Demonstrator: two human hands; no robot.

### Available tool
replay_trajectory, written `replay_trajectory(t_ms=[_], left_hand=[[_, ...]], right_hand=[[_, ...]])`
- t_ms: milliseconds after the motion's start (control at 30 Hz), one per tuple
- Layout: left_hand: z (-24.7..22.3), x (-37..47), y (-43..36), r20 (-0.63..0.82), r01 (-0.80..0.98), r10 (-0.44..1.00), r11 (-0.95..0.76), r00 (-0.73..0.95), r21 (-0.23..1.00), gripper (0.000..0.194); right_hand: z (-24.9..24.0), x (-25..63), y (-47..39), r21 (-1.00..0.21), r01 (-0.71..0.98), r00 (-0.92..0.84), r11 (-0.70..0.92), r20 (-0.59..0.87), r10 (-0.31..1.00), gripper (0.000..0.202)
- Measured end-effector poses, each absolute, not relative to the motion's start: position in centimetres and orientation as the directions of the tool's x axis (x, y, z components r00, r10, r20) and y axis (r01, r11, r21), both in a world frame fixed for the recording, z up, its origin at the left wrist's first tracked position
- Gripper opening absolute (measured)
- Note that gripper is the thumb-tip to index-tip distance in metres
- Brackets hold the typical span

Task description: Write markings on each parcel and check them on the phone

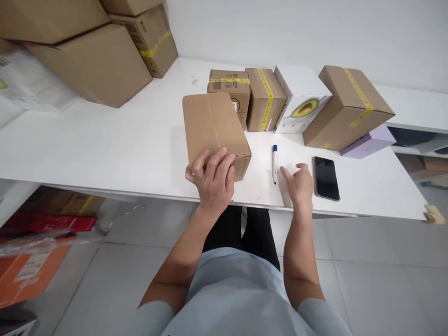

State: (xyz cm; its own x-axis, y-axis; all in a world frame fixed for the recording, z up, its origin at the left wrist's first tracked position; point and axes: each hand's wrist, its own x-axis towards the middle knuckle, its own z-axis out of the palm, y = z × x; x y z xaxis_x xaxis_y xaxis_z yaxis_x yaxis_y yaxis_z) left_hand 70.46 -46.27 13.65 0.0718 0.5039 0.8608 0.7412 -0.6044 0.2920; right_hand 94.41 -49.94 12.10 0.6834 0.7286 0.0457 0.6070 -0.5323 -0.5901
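My left hand [216, 182] rests on the near end of a plain brown cardboard box [213, 119], its fingers curled over the top edge. The box stands at an angle close to the table's front edge. My right hand [299, 184] holds nothing; its thumb and index finger are apart, just above the white table [140, 140]. Left of that hand lies a white marker [275, 164] with a blue end, its dark tip toward me. To the right of the same hand, a black smartphone [326, 178] lies flat, screen up and dark.
Behind the box stand a small taped carton [229, 75], another taped carton [264, 98], a white avocado-print box [301, 98] and a larger carton [350, 105] over a lilac box [369, 140]. Big cartons [94, 65] are stacked back left. Packaging [31, 270] lies below left.
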Motion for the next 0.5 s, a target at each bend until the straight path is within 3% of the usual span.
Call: replay_trajectory(t_ms=[100, 167, 233, 300, 433, 500], left_hand=[[13.4, 70.8, -45.7, 0.851, 0.736, 0.521, -0.604, 0.073, 0.306, 0.023], [13.3, 70.9, -45.4, 0.849, 0.741, 0.523, -0.601, 0.081, 0.299, 0.024], [13.4, 70.8, -45.3, 0.854, 0.746, 0.511, -0.607, 0.103, 0.274, 0.027], [13.6, 70.5, -45.6, 0.881, 0.733, 0.46, -0.636, 0.108, 0.243, 0.031], [14.0, 69.5, -47.6, 0.96, 0.664, 0.279, -0.721, 0.016, 0.199, 0.034], [13.6, 69.3, -49.2, 0.955, 0.571, 0.298, -0.785, 0.008, 0.24, 0.033]], right_hand=[[11.8, 97.7, -52.3, -0.488, 0.565, 0.812, -0.665, 0.187, 0.553, 0.086], [11.6, 100.0, -53.7, -0.429, 0.47, 0.87, -0.771, 0.077, 0.487, 0.102], [11.5, 101.8, -54.6, -0.39, 0.41, 0.875, -0.825, -0.088, 0.476, 0.11], [11.6, 102.7, -55.0, -0.345, 0.435, 0.845, -0.832, -0.161, 0.509, 0.109], [12.1, 102.7, -55.4, -0.299, 0.465, 0.841, -0.834, -0.145, 0.521, 0.11], [12.3, 102.7, -55.9, -0.354, 0.472, 0.841, -0.807, -0.092, 0.533, 0.112]])
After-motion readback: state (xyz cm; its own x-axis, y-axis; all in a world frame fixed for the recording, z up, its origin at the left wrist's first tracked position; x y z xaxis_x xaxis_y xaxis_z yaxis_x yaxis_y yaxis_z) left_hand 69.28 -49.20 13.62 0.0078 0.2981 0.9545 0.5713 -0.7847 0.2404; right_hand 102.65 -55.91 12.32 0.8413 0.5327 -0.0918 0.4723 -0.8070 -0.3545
